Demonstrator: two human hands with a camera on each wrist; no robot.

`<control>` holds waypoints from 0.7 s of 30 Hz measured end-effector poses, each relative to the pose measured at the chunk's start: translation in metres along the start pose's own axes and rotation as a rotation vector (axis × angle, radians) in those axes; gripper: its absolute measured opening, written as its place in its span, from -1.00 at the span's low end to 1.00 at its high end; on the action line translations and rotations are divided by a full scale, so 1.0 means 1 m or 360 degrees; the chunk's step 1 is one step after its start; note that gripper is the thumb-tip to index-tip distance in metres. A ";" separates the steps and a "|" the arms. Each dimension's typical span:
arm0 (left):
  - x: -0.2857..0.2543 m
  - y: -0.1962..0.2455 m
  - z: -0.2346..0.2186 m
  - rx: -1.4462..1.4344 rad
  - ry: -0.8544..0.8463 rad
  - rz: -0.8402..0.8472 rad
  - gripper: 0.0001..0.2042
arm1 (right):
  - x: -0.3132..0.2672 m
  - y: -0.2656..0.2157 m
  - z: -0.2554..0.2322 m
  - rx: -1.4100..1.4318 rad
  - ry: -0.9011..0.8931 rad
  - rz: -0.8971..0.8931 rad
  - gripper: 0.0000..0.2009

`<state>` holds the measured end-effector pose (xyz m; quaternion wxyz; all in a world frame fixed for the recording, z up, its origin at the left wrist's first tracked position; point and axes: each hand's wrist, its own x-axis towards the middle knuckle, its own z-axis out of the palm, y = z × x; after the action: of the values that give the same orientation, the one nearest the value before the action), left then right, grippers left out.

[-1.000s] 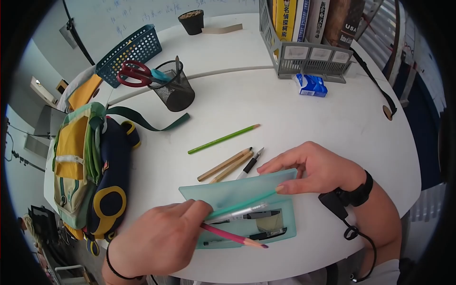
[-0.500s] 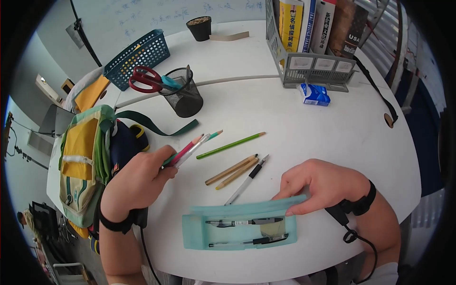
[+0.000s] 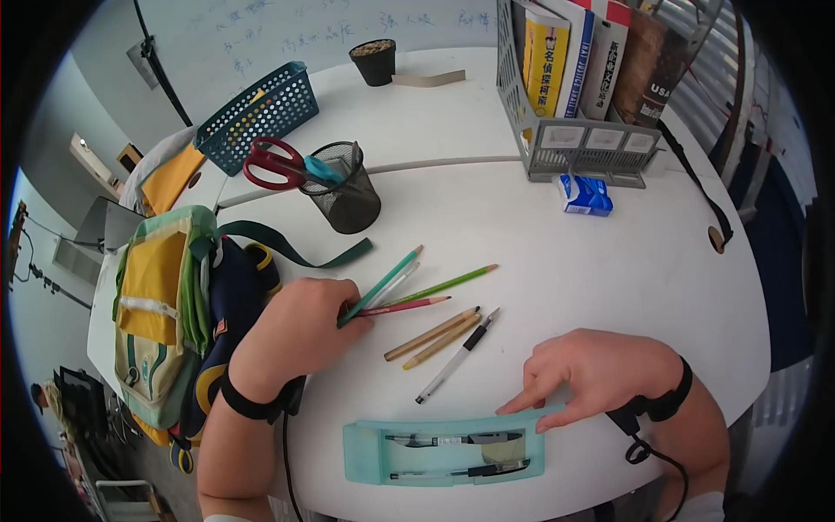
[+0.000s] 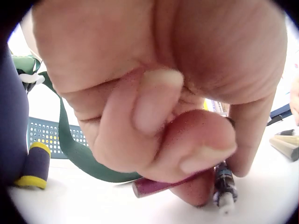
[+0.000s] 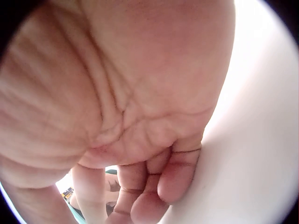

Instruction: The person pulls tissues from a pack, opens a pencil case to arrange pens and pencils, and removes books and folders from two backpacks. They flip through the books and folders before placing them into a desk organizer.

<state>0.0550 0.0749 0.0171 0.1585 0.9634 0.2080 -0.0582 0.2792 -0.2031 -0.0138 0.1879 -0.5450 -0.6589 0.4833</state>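
Low over the table at the left, my left hand (image 3: 300, 335) grips a teal pencil (image 3: 383, 283), a clear pen (image 3: 398, 284) and a pink pencil (image 3: 413, 304). The left wrist view shows curled fingers (image 4: 159, 102) round the pink pencil (image 4: 156, 185) and the pen (image 4: 225, 186). My right hand (image 3: 600, 374) is at the right end of a teal pencil case (image 3: 361, 457), thumb and forefinger spread beside its rim. Two black pens (image 3: 448, 440) and a beige piece (image 3: 506, 451) lie inside the case.
Beyond the case lie a black-gripped pen (image 3: 452, 365), two wooden pencils (image 3: 428, 336) and a green pencil (image 3: 461, 277). A backpack (image 3: 152, 313) stands left, its strap (image 3: 300, 252) across the table. Behind are a mesh cup (image 3: 348, 204), blue tissue pack (image 3: 584, 195) and book rack (image 3: 591, 157).
My left hand has carried the pencils and clear pen from the case out to the left and lowered them by the green pencil. The case lid has tipped back; the right hand's fingers have spread.
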 end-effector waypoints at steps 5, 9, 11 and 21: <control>0.004 -0.002 0.005 -0.0232 0.0162 0.0023 -0.77 | 0.000 0.000 0.000 0.0013 -0.0016 -0.0030 -0.55; 0.006 -0.012 0.007 -0.0274 0.0247 0.0013 -0.77 | 0.000 0.003 0.003 -0.0029 0.0051 -0.0117 -0.60; 0.005 -0.014 0.006 -0.0254 0.0231 0.0026 -0.76 | -0.002 0.002 0.004 -0.0018 0.0108 -0.0125 -0.61; 0.008 -0.017 0.007 -0.0265 0.0402 0.0089 -0.73 | -0.001 0.001 0.003 0.0086 0.0106 -0.0004 -0.73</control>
<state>0.0543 0.0905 0.0040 0.2120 0.9520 0.2034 0.0855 0.2780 -0.2055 -0.0150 0.2251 -0.5547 -0.6395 0.4823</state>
